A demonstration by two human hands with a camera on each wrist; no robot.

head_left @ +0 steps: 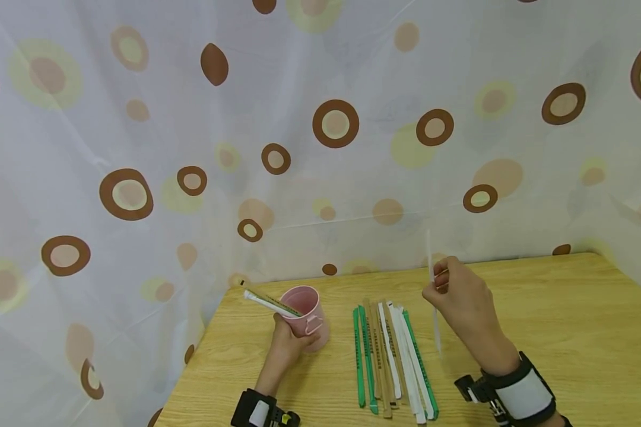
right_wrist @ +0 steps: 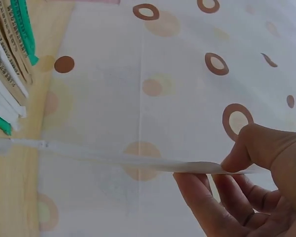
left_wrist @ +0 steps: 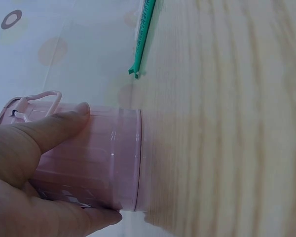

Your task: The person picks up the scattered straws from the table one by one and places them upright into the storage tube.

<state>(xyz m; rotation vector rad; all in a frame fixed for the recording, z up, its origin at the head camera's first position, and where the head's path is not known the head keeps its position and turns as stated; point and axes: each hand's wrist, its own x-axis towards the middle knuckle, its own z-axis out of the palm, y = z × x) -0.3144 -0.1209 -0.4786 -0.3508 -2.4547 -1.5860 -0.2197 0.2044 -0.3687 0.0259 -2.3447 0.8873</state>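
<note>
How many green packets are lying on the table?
3: the leftmost green packet, a second green packet beside it, and the rightmost green packet across the bunch. More may be hidden underneath.

Blk wrist straps (head_left: 244, 406) L & R w/ wht panels (head_left: 526, 397), small blk cam mounts (head_left: 465, 388)

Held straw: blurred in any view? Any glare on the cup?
Head: straw looks smeared and faint against the curtain; right wrist: straw soft, washed out; left wrist: small bright highlights on the cup, no broad glare.
</note>
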